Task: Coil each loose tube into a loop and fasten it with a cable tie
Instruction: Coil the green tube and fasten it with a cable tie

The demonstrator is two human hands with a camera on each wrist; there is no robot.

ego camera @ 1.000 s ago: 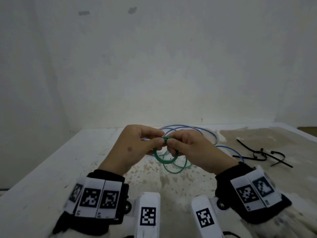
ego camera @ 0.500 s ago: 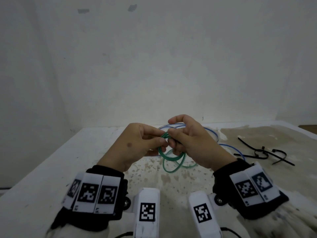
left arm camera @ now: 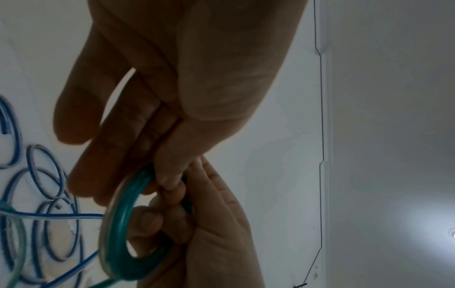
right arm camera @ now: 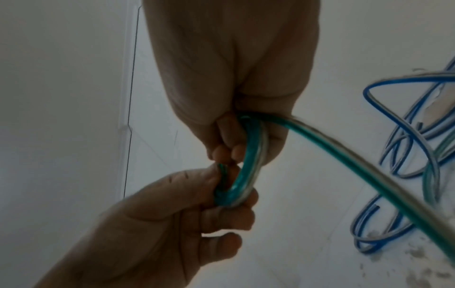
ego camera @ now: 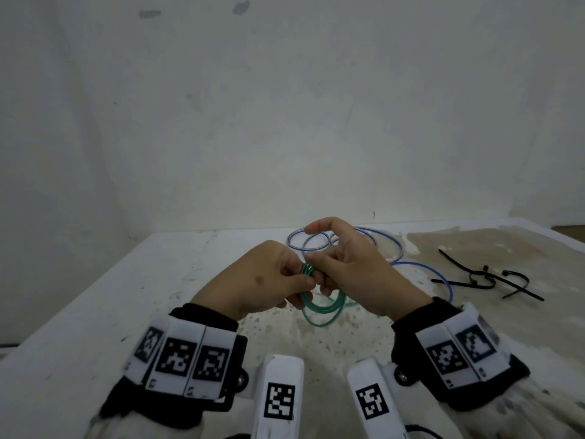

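Observation:
A green tube (ego camera: 319, 308) is wound into a small coil of several turns and held just above the white table (ego camera: 95, 312). My left hand (ego camera: 304, 280) pinches the coil's upper left side between thumb and fingers. My right hand (ego camera: 316, 264) grips the coil from the right with thumb and lower fingers, its index finger raised and curved. In the left wrist view the green coil (left arm camera: 118, 224) hangs below my left hand (left arm camera: 147, 181). In the right wrist view my right hand (right arm camera: 236, 148) curls round the green tube (right arm camera: 251, 155), whose free length runs off to the lower right.
A loose blue tube (ego camera: 395, 248) lies in several loops on the table behind and to the right of my hands. Several black cable ties (ego camera: 484, 277) lie in a small pile at the right. A white wall (ego camera: 285, 122) stands behind the table.
Both hands have lifted slightly and drawn closer to the far edge. My right index finger has come off the coil and now arches above it. The coil hangs lower between the hands.

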